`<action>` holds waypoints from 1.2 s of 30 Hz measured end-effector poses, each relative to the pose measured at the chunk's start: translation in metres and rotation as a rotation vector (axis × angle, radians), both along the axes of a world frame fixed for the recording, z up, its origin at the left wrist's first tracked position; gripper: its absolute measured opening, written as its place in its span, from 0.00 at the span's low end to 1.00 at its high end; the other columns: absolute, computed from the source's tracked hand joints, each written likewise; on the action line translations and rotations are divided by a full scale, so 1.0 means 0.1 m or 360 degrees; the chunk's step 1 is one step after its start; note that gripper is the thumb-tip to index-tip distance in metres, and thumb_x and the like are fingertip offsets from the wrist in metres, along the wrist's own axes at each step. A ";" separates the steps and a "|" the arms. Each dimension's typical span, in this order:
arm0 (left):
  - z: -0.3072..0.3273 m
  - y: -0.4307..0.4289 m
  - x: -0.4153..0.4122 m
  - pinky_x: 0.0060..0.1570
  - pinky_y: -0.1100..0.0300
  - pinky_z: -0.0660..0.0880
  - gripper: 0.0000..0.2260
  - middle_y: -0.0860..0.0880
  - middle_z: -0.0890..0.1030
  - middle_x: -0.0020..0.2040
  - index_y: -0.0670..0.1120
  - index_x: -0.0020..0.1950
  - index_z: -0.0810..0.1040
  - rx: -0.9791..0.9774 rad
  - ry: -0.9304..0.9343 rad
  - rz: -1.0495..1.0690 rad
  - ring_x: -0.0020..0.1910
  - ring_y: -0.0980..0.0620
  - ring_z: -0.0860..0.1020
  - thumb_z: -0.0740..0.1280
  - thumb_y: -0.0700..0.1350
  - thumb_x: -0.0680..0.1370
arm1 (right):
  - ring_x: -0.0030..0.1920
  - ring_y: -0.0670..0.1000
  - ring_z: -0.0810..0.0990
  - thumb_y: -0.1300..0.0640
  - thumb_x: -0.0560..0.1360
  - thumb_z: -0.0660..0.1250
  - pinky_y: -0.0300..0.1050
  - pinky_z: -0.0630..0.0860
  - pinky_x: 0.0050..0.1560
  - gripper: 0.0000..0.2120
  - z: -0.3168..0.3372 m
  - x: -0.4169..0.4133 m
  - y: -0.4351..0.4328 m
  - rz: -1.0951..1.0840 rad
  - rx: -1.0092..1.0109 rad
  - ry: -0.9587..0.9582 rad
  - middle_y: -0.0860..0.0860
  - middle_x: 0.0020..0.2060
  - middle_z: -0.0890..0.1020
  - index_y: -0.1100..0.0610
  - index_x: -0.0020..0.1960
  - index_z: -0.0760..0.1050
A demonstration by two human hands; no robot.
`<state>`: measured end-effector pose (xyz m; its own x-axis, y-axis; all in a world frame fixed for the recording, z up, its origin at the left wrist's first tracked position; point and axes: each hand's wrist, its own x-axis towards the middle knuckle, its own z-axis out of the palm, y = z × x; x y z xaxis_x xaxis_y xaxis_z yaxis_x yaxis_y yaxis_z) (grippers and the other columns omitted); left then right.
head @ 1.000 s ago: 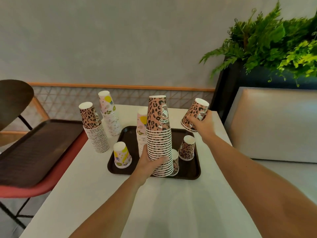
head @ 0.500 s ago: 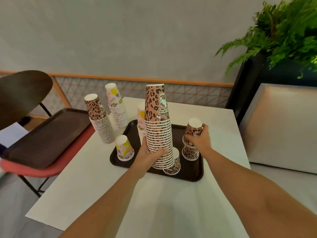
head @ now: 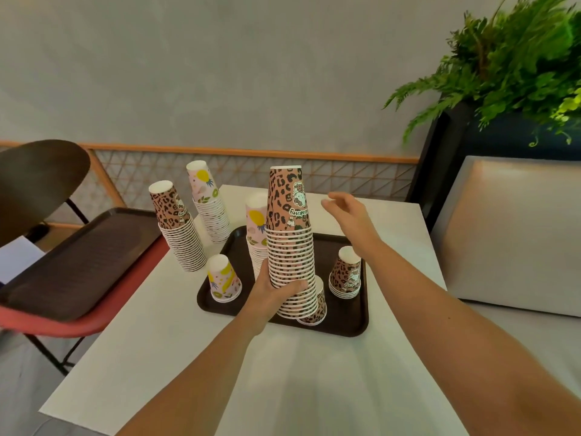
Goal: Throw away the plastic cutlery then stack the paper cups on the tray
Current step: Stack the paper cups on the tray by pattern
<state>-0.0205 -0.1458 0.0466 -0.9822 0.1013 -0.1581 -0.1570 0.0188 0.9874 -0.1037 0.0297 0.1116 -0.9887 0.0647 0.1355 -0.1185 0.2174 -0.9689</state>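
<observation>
A person's left hand [head: 276, 292] wraps its grip around a tall leopard-print paper cup stack [head: 290, 247] near the brown tray's [head: 345, 322] front edge. The right hand [head: 349, 215] hovers open and empty above the tray's far edge. Steady the stack low while adding cups straight down.

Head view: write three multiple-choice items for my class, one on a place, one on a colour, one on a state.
1. Where is the short leopard stack?
A) on the tray
B) on the chair
C) on the floor

2. What colour is the tray?
A) white
B) dark brown
C) green

3. How is the right hand?
A) gripping a cup
B) open and empty
C) flat on the table

Answers: 1 A, it stands at the tray's right side. 2 B, its rim shows dark brown. 3 B, its fingers are spread, holding nothing.
</observation>
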 end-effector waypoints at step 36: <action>-0.23 -0.28 0.13 0.60 0.56 0.72 0.43 0.53 0.75 0.63 0.54 0.70 0.62 -0.0113 -0.0094 -0.0161 0.62 0.54 0.74 0.78 0.53 0.59 | 0.47 0.54 0.81 0.54 0.73 0.69 0.53 0.79 0.49 0.20 0.72 0.06 -0.21 0.0133 -0.0700 -0.0078 0.54 0.51 0.83 0.57 0.63 0.70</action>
